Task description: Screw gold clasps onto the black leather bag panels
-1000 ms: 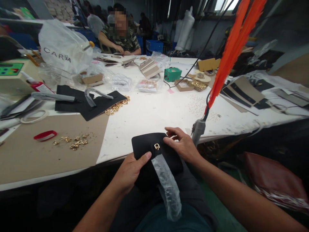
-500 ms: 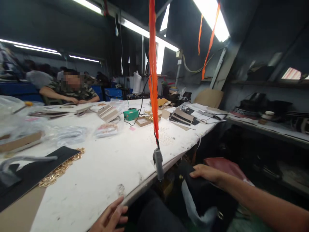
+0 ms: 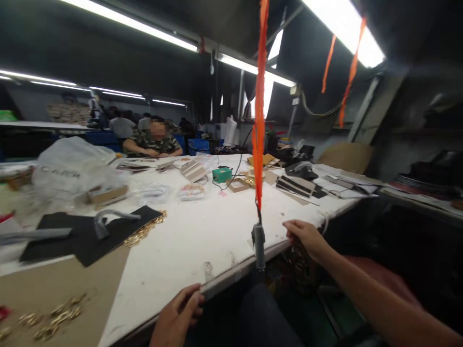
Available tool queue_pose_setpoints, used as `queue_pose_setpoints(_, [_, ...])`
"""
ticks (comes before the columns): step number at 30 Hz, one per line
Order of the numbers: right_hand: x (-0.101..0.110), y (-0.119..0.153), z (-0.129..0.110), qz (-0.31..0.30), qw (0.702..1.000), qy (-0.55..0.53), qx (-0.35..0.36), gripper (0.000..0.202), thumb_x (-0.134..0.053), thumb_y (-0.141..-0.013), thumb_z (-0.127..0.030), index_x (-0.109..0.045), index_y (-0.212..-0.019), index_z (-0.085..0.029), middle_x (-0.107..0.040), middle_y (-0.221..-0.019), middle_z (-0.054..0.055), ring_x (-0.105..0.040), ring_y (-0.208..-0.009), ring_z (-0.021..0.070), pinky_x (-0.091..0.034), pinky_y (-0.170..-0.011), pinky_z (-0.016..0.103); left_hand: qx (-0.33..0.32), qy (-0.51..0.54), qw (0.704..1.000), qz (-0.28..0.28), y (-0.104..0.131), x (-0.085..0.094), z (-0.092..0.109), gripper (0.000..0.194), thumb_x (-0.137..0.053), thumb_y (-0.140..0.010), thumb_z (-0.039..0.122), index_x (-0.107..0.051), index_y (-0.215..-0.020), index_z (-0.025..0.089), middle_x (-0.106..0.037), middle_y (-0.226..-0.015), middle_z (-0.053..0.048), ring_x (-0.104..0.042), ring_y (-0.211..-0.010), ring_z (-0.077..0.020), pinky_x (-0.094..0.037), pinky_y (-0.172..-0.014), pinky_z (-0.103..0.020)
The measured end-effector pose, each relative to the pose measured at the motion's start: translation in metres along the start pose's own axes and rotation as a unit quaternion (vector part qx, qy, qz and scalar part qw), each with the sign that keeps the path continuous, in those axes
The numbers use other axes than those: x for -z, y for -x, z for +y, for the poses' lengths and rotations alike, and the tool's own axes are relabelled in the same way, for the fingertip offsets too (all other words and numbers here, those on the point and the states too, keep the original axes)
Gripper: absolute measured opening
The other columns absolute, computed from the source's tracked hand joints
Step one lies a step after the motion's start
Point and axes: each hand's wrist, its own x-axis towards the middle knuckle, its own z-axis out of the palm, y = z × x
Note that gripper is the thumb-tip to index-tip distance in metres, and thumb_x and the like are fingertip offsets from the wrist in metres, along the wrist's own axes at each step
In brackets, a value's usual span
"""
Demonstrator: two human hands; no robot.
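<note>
My left hand rests at the table's near edge, fingers loosely bent and thumb apart, holding nothing that I can see. Reaching in from the right, my right hand hovers by the edge of the white table with its fingers partly bent and nothing visible in them. Just left of it hangs a grey handheld tool on an orange strap. A black piece with a grey strip lies farther back on the table.
At left lie black sheets with grey strips, a gold chain and brown board with chain pieces. Plastic bags, a green box and strips lie beyond. A person sits across.
The black piece with a grey strip has left my right hand; a similar piece now lies on the far table. My right hand has risen to the table edge. The view has turned left.
</note>
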Motion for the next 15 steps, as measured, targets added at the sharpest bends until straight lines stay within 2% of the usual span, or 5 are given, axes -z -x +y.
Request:
queue_pose_setpoints(3, [-0.063,0.044,0.034,-0.162,0.983,0.084,-0.013,0.032,-0.077,-0.083,-0.057,-0.074,-0.079,-0.026,-0.066,-0.067,0.005,-0.064,-0.058,0.0241,-0.053,-0.057,0.039,-0.039,-0.002,0.999,0.023,-0.002,0.001,0.003,0.057,-0.069,-0.081,0.064,-0.076,-0.111,0.017,-0.081,-0.095,-0.009,-0.076,-0.083,-0.0277,-0.061,-0.079,-0.039])
queue_pose_setpoints(6, [-0.118,0.06,0.04,-0.282,0.954,0.105,-0.004,0.026,-0.073,-0.085,-0.057,-0.077,-0.082,-0.031,-0.069,-0.07,0.006,-0.068,-0.063,0.0301,-0.056,-0.062,0.046,-0.056,0.002,0.996,0.064,-0.012,0.003,-0.001,0.047,-0.065,-0.088,0.055,-0.075,-0.111,0.015,-0.08,-0.094,-0.01,-0.075,-0.085,-0.0266,-0.06,-0.077,-0.037])
queue_pose_setpoints(11, [-0.214,0.04,0.023,-0.382,0.916,0.106,0.056,0.02,-0.067,-0.09,-0.046,-0.076,-0.086,-0.029,-0.071,-0.073,0.001,-0.069,-0.069,0.0274,-0.056,-0.069,0.043,-0.028,0.026,0.994,0.1,-0.019,0.005,-0.015,0.043,-0.062,-0.092,0.052,-0.074,-0.113,0.016,-0.077,-0.09,-0.009,-0.073,-0.077,-0.0249,-0.056,-0.063,-0.033])
queue_pose_setpoints(13, [-0.257,0.027,0.018,-0.404,0.906,0.107,0.069,0.019,-0.067,-0.089,-0.041,-0.077,-0.09,-0.025,-0.074,-0.079,0.001,-0.07,-0.072,0.0243,-0.056,-0.071,0.039,-0.037,0.033,0.994,0.099,-0.019,0.005,-0.02,0.039,-0.061,-0.094,0.05,-0.074,-0.11,0.017,-0.076,-0.088,-0.007,-0.072,-0.075,-0.0234,-0.055,-0.065,-0.033])
queue_pose_setpoints(15, [-0.304,0.015,0.017,-0.414,0.894,0.128,0.116,0.018,-0.068,-0.089,-0.036,-0.078,-0.093,-0.022,-0.076,-0.084,0.001,-0.071,-0.075,0.0211,-0.057,-0.073,0.035,-0.044,0.03,0.994,0.099,-0.019,0.004,-0.024,0.035,-0.06,-0.095,0.046,-0.076,-0.109,0.019,-0.077,-0.088,-0.007,-0.071,-0.076,-0.0228,-0.055,-0.071,-0.033])
